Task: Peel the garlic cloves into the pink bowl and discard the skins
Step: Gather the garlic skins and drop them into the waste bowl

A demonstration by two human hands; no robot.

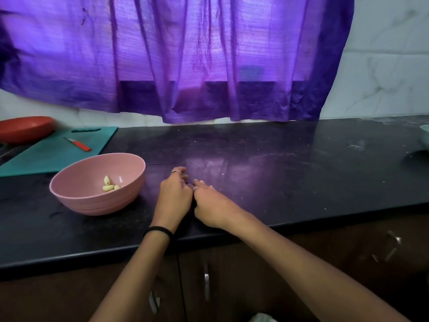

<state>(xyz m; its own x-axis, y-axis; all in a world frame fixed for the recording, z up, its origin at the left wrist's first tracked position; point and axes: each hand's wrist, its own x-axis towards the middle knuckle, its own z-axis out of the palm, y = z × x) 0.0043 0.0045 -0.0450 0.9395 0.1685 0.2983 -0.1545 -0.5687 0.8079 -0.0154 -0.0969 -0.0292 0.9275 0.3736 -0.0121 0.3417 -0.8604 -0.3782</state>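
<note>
The pink bowl point(92, 196) stands on the black counter at the left, with a few peeled garlic cloves point(108, 187) inside it. Just right of the bowl, my left hand point(174, 194) and my right hand point(213, 205) meet on the counter, backs toward the camera and fingers bent down, touching each other. Whatever lies between or under the fingers is hidden. I can make out no loose skins or unpeeled cloves.
A teal cutting board point(53, 152) carrying a small red-handled knife point(79, 144) lies behind the bowl, and beside it is a red bowl point(25, 127). A pale bowl point(425, 135) sits at the far right edge. The black counter point(290, 170) ends above dark cabinet doors.
</note>
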